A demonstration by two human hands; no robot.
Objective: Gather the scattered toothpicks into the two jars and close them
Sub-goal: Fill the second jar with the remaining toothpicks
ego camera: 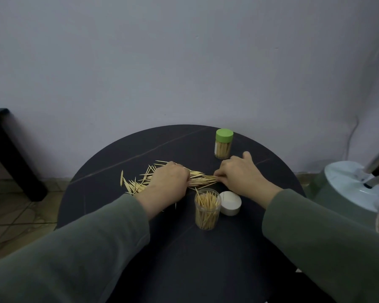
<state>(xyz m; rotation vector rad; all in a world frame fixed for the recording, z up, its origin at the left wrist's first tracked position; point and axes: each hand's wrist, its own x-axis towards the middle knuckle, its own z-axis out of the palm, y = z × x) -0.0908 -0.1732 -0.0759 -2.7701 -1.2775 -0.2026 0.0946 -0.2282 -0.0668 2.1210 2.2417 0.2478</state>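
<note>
We had both hands down on the round dark table (109, 215). Our left hand (167, 182) curled over the loose toothpicks (200, 179), and our right hand (242, 174) pinched the bundle's other end. The open jar (207, 209) stood near us (its white lid (230, 203) just beside it); the green-capped jar (223, 143) stood farther back.

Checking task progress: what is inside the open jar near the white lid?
The open jar holds toothpicks standing upright, tips just above the rim. Its clear wall shows them to the bottom. The white lid sits beside it.
</note>
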